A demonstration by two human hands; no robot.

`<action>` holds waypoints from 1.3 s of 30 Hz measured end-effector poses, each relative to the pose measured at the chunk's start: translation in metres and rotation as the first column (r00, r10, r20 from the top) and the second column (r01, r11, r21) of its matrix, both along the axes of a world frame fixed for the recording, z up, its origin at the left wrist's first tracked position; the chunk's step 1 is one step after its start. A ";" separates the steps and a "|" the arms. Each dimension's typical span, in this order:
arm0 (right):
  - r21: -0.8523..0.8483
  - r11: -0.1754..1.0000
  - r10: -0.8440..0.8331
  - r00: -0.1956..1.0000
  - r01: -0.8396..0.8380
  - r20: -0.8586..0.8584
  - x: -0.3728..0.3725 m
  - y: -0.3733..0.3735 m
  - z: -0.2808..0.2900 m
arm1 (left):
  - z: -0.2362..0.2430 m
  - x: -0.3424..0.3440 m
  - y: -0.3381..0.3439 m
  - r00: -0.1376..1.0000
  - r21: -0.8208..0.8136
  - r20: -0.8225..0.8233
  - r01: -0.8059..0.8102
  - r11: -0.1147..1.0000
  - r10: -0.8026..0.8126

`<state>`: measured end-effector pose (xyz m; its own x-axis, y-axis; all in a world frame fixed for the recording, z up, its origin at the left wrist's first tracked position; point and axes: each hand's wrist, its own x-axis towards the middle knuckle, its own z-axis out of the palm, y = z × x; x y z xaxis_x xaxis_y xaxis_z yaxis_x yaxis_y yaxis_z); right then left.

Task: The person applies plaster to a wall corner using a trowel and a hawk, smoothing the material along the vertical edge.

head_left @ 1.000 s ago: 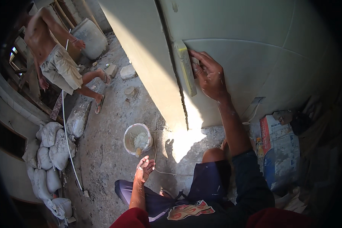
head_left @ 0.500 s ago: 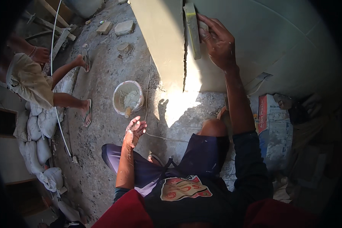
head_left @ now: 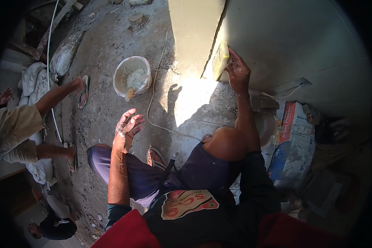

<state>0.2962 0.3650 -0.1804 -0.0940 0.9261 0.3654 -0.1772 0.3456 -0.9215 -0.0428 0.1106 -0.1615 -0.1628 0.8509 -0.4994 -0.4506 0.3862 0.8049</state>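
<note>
float has moved lower, left of the right grip clamped on it

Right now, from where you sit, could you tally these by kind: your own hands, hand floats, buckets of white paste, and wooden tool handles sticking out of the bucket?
Own hands: 2, the left hand and the right hand
Hand floats: 1, the yellow-edged hand float
Buckets of white paste: 1, the white bucket
Wooden tool handles: 1, the wooden handle
Total: 5

Flat pale-yellow block: side under right hand hidden. Person in beige cloth shorts: head lost, left edge.
</note>
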 end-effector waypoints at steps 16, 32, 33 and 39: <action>-0.164 0.986 0.006 0.972 0.034 0.237 -0.005 0.002 -0.174 | 0.038 0.018 -0.013 0.991 0.099 -0.135 0.042 0.994 -0.028; 0.027 0.989 -0.150 0.972 0.147 0.183 -0.033 0.000 -0.049 | 0.044 0.033 -0.014 0.970 0.137 -0.212 0.150 0.979 -0.119; 0.095 0.984 -0.169 0.970 0.153 0.177 -0.029 0.002 -0.021 | 0.042 0.036 -0.010 0.970 0.124 -0.214 0.143 0.982 -0.114; 0.363 0.926 -0.161 0.979 0.106 0.124 -0.016 0.019 0.074 | 0.036 0.033 0.000 0.971 0.129 -0.196 0.164 0.978 -0.137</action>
<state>0.2801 0.3839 -0.1065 -0.0572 0.7473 0.6620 0.0232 0.6639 -0.7474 -0.0093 0.1110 -0.1252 -0.1050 0.9333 -0.3435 -0.2343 0.3125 0.9206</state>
